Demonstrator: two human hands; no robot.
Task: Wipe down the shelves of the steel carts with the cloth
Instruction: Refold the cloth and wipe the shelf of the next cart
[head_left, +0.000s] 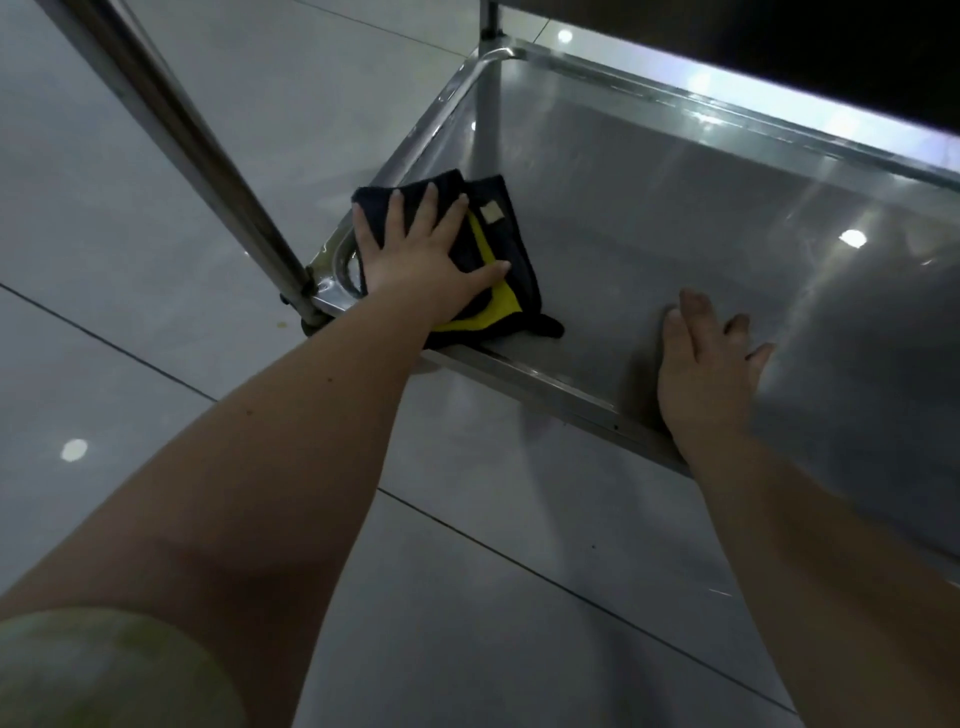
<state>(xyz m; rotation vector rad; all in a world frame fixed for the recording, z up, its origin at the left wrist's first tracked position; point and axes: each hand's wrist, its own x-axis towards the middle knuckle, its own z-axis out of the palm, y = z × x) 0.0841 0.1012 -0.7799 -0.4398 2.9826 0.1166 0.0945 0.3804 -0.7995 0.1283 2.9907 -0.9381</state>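
"Two hands show, both down on the lower shelf (675, 218) of the steel cart," says the first watcher. "What is hard to see?"

"Much of the far side. A dark upper shelf (779, 41) cuts across the top right corner and hides what lies behind it, and the lower shelf runs off the right edge. Under the near-left post (208, 156) something dark sits at floor level, too hidden to name. A pale green sleeve (104, 670) is only a blur."

"And the cloth (519, 270)?"

"Dark with a yellow band, lying in the near-left corner, against the raised rim (545, 387). The left hand (415, 249) lies flat on it, fingers spread, thumb out to the right, covering its middle."

"The other hand?"

"The right hand (701, 364) rests flat on bare steel just inside the front rim, fingers straight and slightly apart, holding nothing."

"Room to move?"

"Bare steel stretches between cloth and right hand and on toward the back rim. Left of the cloth, the rim and post close it in. Grey tiled floor (156, 364) lies around."
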